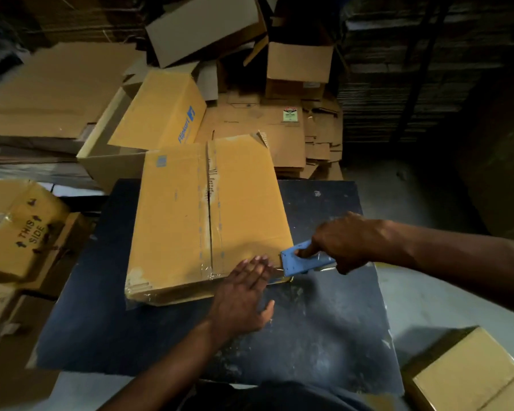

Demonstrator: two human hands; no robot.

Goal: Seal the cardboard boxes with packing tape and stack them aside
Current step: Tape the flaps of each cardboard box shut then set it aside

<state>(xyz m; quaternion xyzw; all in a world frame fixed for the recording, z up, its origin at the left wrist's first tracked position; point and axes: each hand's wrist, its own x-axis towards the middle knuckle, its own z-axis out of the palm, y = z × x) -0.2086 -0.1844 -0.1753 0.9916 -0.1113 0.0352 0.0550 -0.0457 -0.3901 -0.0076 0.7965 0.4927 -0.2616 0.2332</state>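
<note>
The left hand (244,295) lies flat, fingers straight, pressing the near right corner of the cardboard box (208,215) on the dark scuffed table (324,336); the right hand (347,241) grips the blue tape dispenser (300,259) at that box's right edge; glossy tape crosses its near end; bare tabletop lies right; loose cartons (166,114) crowd behind.

Dim storeroom, pale grey floor (445,295), dark scuffed table (324,336), perhaps stacked flat cardboard sheets (413,69) behind.
</note>
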